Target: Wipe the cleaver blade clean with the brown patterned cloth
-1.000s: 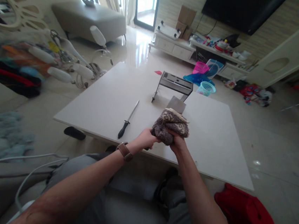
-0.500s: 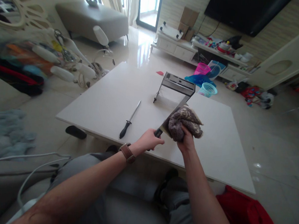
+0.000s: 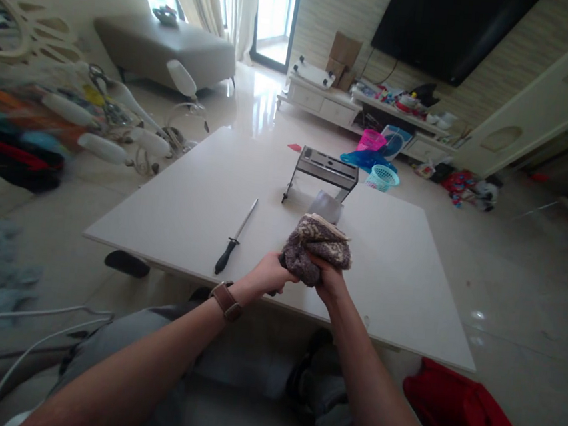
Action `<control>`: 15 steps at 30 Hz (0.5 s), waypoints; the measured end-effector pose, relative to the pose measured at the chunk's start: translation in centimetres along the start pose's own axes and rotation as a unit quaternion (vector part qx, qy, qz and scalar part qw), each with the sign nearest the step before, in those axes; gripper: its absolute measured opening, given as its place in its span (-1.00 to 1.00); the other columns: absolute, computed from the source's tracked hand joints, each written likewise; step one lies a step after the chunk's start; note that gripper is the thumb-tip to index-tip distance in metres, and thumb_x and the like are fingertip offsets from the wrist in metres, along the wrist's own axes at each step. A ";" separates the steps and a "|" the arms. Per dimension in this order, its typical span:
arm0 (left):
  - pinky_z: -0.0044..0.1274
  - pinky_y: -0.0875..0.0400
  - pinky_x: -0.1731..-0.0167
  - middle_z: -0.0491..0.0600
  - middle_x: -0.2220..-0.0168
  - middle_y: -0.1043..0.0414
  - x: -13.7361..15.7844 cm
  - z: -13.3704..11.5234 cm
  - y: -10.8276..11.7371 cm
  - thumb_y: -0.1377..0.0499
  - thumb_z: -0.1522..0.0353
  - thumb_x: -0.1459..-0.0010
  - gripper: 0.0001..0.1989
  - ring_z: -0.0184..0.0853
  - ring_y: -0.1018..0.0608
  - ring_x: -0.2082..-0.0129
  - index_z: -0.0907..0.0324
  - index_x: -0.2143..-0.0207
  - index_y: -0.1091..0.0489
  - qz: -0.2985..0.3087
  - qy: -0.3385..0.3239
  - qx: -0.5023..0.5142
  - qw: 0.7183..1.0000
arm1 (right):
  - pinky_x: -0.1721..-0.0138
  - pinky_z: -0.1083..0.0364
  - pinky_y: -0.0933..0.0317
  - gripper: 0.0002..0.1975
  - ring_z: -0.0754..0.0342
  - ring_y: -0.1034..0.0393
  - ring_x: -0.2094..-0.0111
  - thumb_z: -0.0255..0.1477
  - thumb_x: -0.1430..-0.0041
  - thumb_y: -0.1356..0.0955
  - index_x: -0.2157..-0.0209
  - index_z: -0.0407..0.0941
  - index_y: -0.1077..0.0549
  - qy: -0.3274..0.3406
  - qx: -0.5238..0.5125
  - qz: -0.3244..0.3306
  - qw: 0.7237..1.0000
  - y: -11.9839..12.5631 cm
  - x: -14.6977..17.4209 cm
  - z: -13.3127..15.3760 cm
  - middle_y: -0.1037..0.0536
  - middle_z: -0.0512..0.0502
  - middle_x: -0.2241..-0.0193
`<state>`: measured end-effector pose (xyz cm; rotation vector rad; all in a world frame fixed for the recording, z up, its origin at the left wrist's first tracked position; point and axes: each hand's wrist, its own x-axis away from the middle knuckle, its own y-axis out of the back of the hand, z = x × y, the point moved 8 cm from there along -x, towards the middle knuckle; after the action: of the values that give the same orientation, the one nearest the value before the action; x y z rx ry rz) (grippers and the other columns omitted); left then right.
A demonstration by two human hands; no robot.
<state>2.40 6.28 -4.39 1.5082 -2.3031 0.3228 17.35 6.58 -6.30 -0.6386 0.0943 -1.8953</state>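
Note:
My left hand (image 3: pixel 272 273), with a brown watch strap on its wrist, is closed around the black handle of a broad-bladed kitchen knife (image 3: pixel 325 207). The blade points away from me over the white table. A folded brown and cream cloth (image 3: pixel 318 246) is gripped in my right hand (image 3: pixel 328 279) and covers the lower part of the blade, so only the far end shows. To the left, a sharpening steel (image 3: pixel 236 238) with a black handle lies on the tabletop. Beyond the blade stands a slotted metal and black knife rack (image 3: pixel 329 166).
The white table (image 3: pixel 164 208) fills the middle. On its left is a lamp with several white shades (image 3: pixel 103 149). Past the far edge are a light blue basket (image 3: pixel 382 177) and a pink basket (image 3: pixel 371 140). A red stool or bag (image 3: pixel 460 414) sits at lower right.
The cloth has slid down the blade towards the handle, bringing my right hand close to my left. The blade's far end now shows beyond the cloth. The view has shifted slightly.

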 end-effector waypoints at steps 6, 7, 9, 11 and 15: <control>-0.60 -0.22 0.73 -0.24 0.71 -0.16 0.8 -0.8 -0.4 -0.28 0.44 0.05 -0.77 -0.47 -0.28 0.74 0.16 0.53 -0.22 0.021 0.025 -0.027 0.999 | 0.03 -0.11 -0.52 -0.61 -0.12 -0.60 0.16 -0.50 0.29 -0.59 0.29 -0.12 -0.59 0.033 -0.013 -0.027 0.999 1.8 -0.6 2.0 -0.70 -0.05 0.30; -0.60 -0.20 0.74 -0.24 0.72 -0.15 0.9 -0.9 -0.5 -0.29 0.44 0.05 -0.74 -0.46 -0.28 0.75 0.15 0.54 -0.20 0.026 0.029 -0.040 0.998 | 0.05 -0.09 -0.53 -0.64 -0.10 -0.60 0.19 -0.51 0.28 -0.59 0.32 -0.12 -0.59 0.037 -0.016 -0.039 0.998 2.4 -0.9 2.4 -0.69 -0.04 0.31; -0.60 -0.17 0.75 -0.23 0.73 -0.15 1.1 -1.1 -0.6 -0.29 0.43 0.04 -0.71 -0.45 -0.29 0.75 0.14 0.56 -0.17 0.038 0.030 -0.065 0.997 | 0.09 -0.04 -0.54 -0.66 -0.06 -0.60 0.22 -0.52 0.27 -0.57 0.32 -0.13 -0.59 0.045 -0.029 -0.053 0.997 3.6 -1.6 3.2 -0.69 -0.04 0.32; -0.60 -0.17 0.75 -0.22 0.73 -0.17 1.4 -1.2 -0.8 -0.30 0.41 0.02 -0.73 -0.44 -0.30 0.75 0.15 0.56 -0.20 0.053 0.031 -0.088 0.994 | 0.09 0.01 -0.53 -0.63 -0.02 -0.60 0.22 -0.50 0.24 -0.56 0.27 -0.14 -0.60 0.060 -0.046 -0.045 0.996 4.4 -2.3 4.1 -0.70 -0.05 0.28; -0.62 -0.18 0.75 -0.19 0.72 -0.20 1.7 -0.9 -0.6 -0.30 0.36 0.00 -0.75 -0.44 -0.31 0.74 0.17 0.54 -0.24 0.073 0.031 -0.121 0.989 | 0.12 0.09 -0.51 -0.66 0.07 -0.59 0.25 -0.49 0.18 -0.54 0.25 -0.12 -0.59 0.091 -0.078 -0.069 0.990 6.1 -3.4 5.1 -0.70 0.01 0.27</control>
<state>2.52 4.91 -2.88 1.1997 -2.3127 0.1203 25.78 8.23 -5.41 -0.5884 0.3258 -2.0912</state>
